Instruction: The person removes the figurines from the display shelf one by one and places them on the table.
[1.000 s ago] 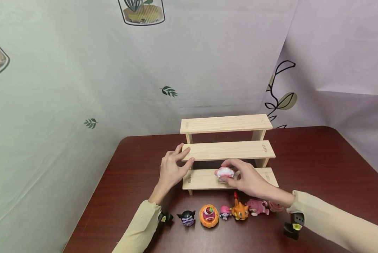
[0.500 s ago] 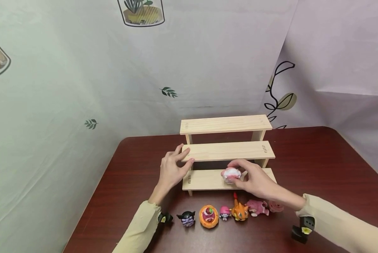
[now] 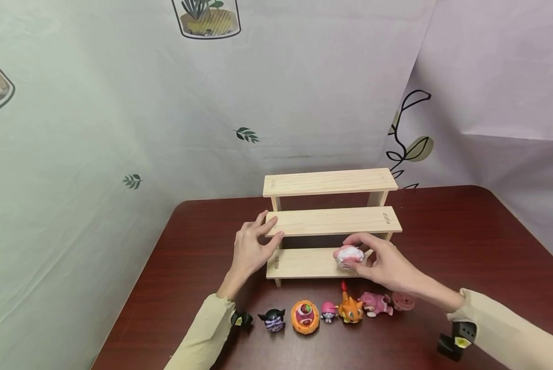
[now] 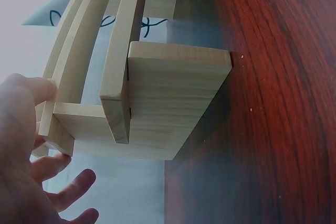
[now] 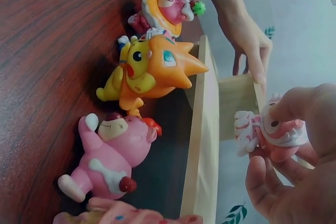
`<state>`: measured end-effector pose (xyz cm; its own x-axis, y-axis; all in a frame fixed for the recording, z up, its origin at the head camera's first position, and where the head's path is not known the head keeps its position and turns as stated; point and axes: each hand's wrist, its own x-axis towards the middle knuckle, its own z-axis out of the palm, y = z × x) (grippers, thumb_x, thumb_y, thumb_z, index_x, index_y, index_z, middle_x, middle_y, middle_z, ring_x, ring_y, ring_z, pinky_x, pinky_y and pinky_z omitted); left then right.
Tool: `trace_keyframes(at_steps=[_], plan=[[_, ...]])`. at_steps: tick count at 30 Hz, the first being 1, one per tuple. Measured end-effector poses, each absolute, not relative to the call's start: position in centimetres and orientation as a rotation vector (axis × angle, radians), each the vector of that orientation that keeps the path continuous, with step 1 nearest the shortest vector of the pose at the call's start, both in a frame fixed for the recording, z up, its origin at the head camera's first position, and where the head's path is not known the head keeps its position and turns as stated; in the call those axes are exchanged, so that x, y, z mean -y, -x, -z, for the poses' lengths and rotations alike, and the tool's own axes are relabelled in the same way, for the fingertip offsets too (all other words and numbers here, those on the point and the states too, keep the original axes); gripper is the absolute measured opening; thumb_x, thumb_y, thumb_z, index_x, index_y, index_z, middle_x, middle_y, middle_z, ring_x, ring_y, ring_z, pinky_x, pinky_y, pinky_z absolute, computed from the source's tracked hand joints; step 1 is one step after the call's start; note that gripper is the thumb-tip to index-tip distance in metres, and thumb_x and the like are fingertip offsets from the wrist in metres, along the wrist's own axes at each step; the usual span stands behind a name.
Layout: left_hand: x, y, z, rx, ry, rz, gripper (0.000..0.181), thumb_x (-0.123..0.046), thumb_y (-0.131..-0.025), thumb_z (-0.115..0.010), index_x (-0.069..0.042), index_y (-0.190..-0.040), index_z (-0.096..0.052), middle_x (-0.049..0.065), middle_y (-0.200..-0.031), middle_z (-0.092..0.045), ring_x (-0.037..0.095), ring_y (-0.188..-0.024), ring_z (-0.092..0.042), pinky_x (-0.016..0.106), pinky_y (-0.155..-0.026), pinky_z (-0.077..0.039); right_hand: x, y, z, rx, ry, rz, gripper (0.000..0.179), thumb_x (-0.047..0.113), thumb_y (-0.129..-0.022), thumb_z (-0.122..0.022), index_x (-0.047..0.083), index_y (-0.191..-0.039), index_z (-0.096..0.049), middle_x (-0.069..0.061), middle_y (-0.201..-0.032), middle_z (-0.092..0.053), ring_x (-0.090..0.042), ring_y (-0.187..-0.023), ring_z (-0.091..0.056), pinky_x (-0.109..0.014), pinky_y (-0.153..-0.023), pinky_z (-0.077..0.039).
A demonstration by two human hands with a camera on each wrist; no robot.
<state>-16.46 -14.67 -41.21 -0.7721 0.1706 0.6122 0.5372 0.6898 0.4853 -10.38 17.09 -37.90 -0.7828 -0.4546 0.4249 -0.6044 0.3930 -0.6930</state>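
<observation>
A three-step wooden display shelf (image 3: 331,222) stands on the table. My left hand (image 3: 250,249) grips the left end of its middle board, thumb at the front edge and fingers toward the back. In the left wrist view, the fingertips (image 4: 46,88) meet that board's end. My right hand (image 3: 389,264) pinches a small pink-and-white figurine (image 3: 349,257) at the right part of the lowest board. The right wrist view shows the figurine (image 5: 283,132) between thumb and fingers, its dark eye visible. From the head view I cannot tell whether it touches the board.
In front of the shelf is a row of toys: a black-and-purple figurine (image 3: 273,319), an orange tart-like toy (image 3: 305,317), a small pink-haired figurine (image 3: 329,311), an orange dragon-like figurine (image 3: 351,310), a pink bear (image 3: 376,304) and a pink rose-like piece (image 3: 403,301). A printed cloth (image 3: 304,92) hangs behind.
My right hand has moved steadily to the right along the lowest board with the pink-and-white figurine. My left hand has stayed at the middle board's left end.
</observation>
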Motion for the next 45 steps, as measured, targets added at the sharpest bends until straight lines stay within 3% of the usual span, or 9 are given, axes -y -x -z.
trace_keyframes(at_steps=[8, 24, 33, 45], plan=[[14.7, 16.4, 41.2, 2.357, 0.551, 0.918, 0.042, -0.032, -0.087, -0.075, -0.01, -0.123, -0.073, 0.017, -0.135, -0.061, 0.042, -0.103, -0.061, 0.061, -0.082, -0.046, -18.2, 10.2, 37.9, 2.503, -0.924, -1.291, 0.04, 0.0, -0.08, -0.08, 0.013, -0.114, -0.064, 0.004, -0.095, -0.065, -0.006, -0.063, -0.057, -0.027, -0.056, -0.049], [14.6, 16.4, 41.1, 2.348, 0.553, 0.886, 0.044, -0.032, -0.086, -0.075, -0.009, -0.124, -0.073, 0.016, -0.135, -0.061, 0.042, -0.104, -0.061, 0.061, -0.077, -0.047, -20.5, 9.8, 38.1, 2.463, -0.91, -1.258, 0.043, -0.003, -0.078, -0.081, 0.014, -0.114, -0.065, 0.003, -0.1, -0.065, -0.006, -0.066, -0.058, -0.025, -0.058, -0.049], [14.6, 16.4, 41.1, 2.355, 0.561, 0.885, 0.043, -0.031, -0.087, -0.075, -0.01, -0.124, -0.073, 0.016, -0.136, -0.06, 0.043, -0.105, -0.06, 0.061, -0.077, -0.047, -21.9, 9.3, 38.4, 2.475, -0.895, -1.385, 0.046, -0.008, -0.079, -0.078, 0.011, -0.119, -0.062, -0.003, -0.097, -0.063, -0.01, -0.058, -0.06, -0.026, -0.054, -0.049], [14.6, 16.4, 41.1, 2.346, 0.555, 0.891, 0.043, -0.031, -0.086, -0.075, -0.009, -0.124, -0.073, 0.018, -0.135, -0.06, 0.043, -0.105, -0.06, 0.061, -0.077, -0.047, -23.7, 8.9, 38.6, 2.467, -0.873, -1.348, 0.051, -0.013, -0.075, -0.078, 0.009, -0.119, -0.063, -0.001, -0.101, -0.063, -0.011, -0.065, -0.06, -0.022, -0.06, -0.047]])
